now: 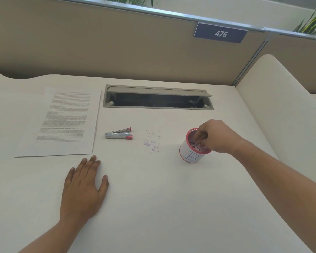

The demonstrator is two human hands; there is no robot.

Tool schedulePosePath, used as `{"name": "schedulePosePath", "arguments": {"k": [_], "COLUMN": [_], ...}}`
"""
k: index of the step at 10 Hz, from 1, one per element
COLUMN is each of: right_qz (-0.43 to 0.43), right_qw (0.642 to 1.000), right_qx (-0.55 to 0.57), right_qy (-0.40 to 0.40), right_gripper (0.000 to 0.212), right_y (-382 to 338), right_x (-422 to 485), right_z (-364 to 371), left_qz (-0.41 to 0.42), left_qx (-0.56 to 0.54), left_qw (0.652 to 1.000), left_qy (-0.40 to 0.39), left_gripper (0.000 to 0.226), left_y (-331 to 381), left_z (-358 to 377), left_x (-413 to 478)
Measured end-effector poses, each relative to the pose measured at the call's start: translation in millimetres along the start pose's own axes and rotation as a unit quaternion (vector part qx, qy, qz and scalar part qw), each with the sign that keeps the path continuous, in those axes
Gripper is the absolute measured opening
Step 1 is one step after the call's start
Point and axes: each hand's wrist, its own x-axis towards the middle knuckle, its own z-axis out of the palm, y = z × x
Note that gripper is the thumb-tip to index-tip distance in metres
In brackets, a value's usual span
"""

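While I watch through the head camera, I've got the right hand [214,136] over the red-rimmed mesh cup [190,154], which stands on the desk [153,207] to the right of centre, with a white label bearing a blue letter B on its near side. The fingers [202,136] are bunched and curled down past the rim into the cup, tips close together among the small bits inside. Whether they pinch anything, I cannot tell from here. Over on the other side, the left hand [82,187] lies flat on the desk, palm down, fingers straight and slightly apart, thumb out to the side, holding nothing. Its fingertips sit just short of the near edge of a printed sheet [62,121]. Between sheet and cup I see a silver staple remover [119,133] with red tips, and just right of it a scatter of tiny staples [152,141], apart from the cup. Behind them, an open cable hatch [158,96] is set into the desk, and a sign reading 475 [220,33] hangs on the partition.
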Motion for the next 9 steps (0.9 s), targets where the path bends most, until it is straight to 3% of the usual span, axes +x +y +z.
{"name": "schedulePosePath", "arguments": {"k": [1,3,9], "right_qz": [-0.007,-0.018,-0.036], "right_qw": [1.000,1.000,0.999], "right_qx": [-0.024,-0.009,-0.007], "right_qy": [0.008,0.001,-0.005], "right_gripper": [0.027,0.042,0.032], "right_y": [-0.7,3.9,3.8], "right_x": [0.5,4.8,4.2], "right_z": [0.3,2.8,3.5], "left_qz": [-0.001,-0.005,-0.006], "left_qx": [-0.001,-0.006,-0.008], "left_qw": [1.000,1.000,1.000], "left_qy": [0.000,-0.002,-0.007], "left_gripper": [0.067,0.068,0.069], "left_y": [0.8,0.3,2.4], "left_z": [-0.2,-0.2,-3.3], "left_x": [0.4,0.2,0.1]}}
